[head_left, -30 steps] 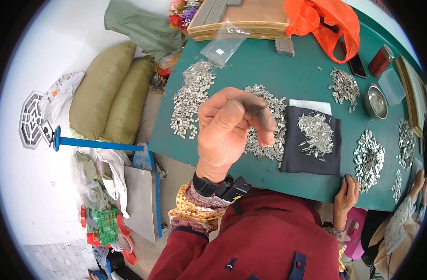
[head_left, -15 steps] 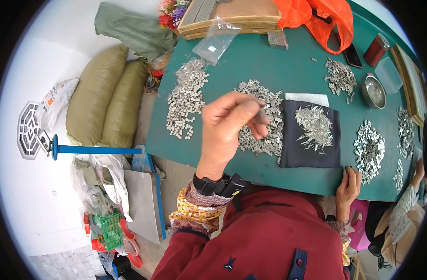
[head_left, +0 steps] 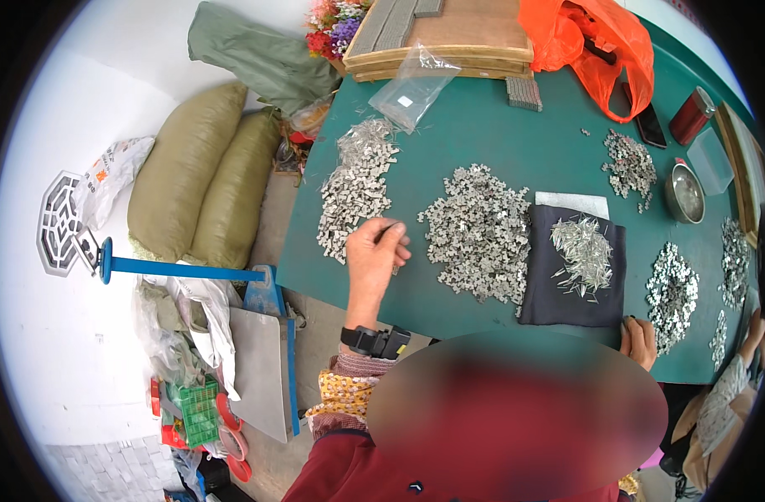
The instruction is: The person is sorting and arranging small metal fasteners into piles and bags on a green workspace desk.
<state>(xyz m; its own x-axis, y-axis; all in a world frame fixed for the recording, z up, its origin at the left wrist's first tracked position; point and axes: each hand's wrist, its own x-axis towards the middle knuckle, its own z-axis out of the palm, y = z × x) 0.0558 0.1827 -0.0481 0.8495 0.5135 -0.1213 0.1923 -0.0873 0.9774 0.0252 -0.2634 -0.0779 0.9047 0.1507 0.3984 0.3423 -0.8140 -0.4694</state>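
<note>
Pinching a small metal piece (head_left: 388, 229) between thumb and fingertips, the left hand (head_left: 376, 251) hovers over the green table (head_left: 499, 134), between two heaps of metal pieces (head_left: 355, 186) (head_left: 478, 230). The right hand (head_left: 641, 340) rests with fingers closed at the corner of a dark cloth (head_left: 566, 284).

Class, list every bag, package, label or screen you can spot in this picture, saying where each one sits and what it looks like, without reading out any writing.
Clear plastic bag: table's far edge, flat, small white label inside.
Orange plastic bag: far right of table, crumpled.
Two olive woven sacks: on the floor left of the table, stuffed, side by side.
White printed bag: floor, left of the sacks.
Dark phone: beside the orange bag, screen off.
Red cylindrical tin: right of the phone.
</note>
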